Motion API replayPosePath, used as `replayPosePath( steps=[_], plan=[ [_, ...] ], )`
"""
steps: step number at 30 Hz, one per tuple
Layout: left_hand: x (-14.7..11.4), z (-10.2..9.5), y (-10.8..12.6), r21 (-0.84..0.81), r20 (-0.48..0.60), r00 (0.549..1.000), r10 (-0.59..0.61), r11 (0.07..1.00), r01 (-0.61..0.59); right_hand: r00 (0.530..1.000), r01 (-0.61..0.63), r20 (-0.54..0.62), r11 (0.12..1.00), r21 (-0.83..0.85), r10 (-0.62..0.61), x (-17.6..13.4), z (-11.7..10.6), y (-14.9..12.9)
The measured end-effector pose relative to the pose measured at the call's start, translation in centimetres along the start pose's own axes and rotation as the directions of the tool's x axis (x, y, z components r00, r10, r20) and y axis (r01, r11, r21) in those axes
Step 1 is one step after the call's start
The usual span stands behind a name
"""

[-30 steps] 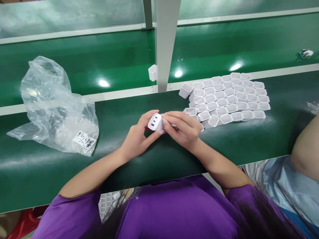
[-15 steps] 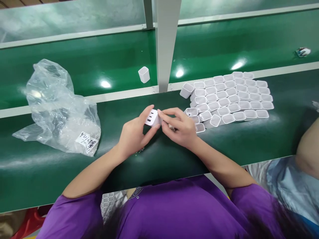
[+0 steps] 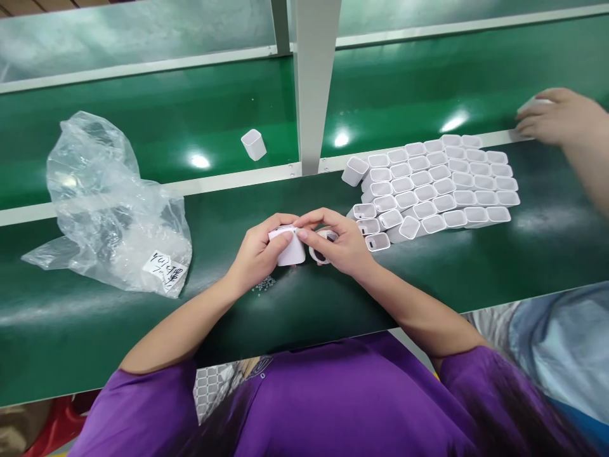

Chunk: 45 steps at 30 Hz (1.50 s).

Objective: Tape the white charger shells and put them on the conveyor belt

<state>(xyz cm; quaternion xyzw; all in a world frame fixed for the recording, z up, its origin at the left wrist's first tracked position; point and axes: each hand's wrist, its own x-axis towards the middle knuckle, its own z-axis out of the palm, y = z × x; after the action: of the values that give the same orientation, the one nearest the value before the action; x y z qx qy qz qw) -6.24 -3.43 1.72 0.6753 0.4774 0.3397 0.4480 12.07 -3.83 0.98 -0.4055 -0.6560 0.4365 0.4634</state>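
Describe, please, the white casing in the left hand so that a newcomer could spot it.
From the pale upright post, look below its foot to the dark green table. There the left hand grips the white casing. It is blocky, unlike the round roll in the right hand, and hand-held, unlike the rows of open casings to the right.

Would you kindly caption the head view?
Left hand and right hand on a white casing, near rows of open casings.
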Motion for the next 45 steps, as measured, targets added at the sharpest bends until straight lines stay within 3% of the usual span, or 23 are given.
replayPosePath(
  steps=[10,17,28,30,33,36,38,42,45],
  plan=[
    [0.0,0.1,0.4,0.139,-0.045,0.994,0.102,0.986,-0.095,0.999,0.047,0.017,0.999,0.002,-0.047,-0.2,0.1,-0.2],
    [-0.1,-0.1,0.3,0.201,-0.042,0.988,0.149,0.970,-0.138,0.999,-0.021,0.040,0.996,0.087,0.017,-0.1,0.2,-0.3],
    [0.1,-0.9,-0.5,0.366,-0.008,0.964,0.267,0.898,-0.245,0.998,-0.028,0.065,0.990,0.139,0.019,0.3,-0.1,0.7],
    [0.2,-1.3,-0.8,0.374,-0.009,0.948,0.319,0.880,-0.293,0.995,-0.084,0.075,0.971,0.222,0.069,0.5,0.1,1.2],
    [0.6,-1.9,-1.0,0.354,-0.025,0.933,0.358,0.877,-0.327,0.969,-0.241,0.046,0.904,0.353,0.241,0.8,0.6,2.3],
    [1.1,-2.5,-0.8,0.341,-0.053,0.942,0.332,0.892,-0.295,0.916,-0.363,-0.001,0.829,0.425,0.401,1.1,1.3,3.5],
    [1.3,-3.1,-0.7,0.363,-0.079,0.949,0.305,0.895,-0.258,0.895,-0.410,0.017,0.810,0.419,0.445,1.1,1.7,4.0],
    [2.4,-5.1,-0.6,0.457,-0.133,0.971,0.201,0.881,-0.121,0.916,-0.392,0.041,0.870,0.300,0.398,0.7,2.4,4.5],
    [5.3,-7.3,-0.6,0.623,-0.199,0.979,0.037,0.776,0.098,0.943,-0.332,0.051,0.926,0.178,0.329,0.5,2.7,4.6]
  ],
)
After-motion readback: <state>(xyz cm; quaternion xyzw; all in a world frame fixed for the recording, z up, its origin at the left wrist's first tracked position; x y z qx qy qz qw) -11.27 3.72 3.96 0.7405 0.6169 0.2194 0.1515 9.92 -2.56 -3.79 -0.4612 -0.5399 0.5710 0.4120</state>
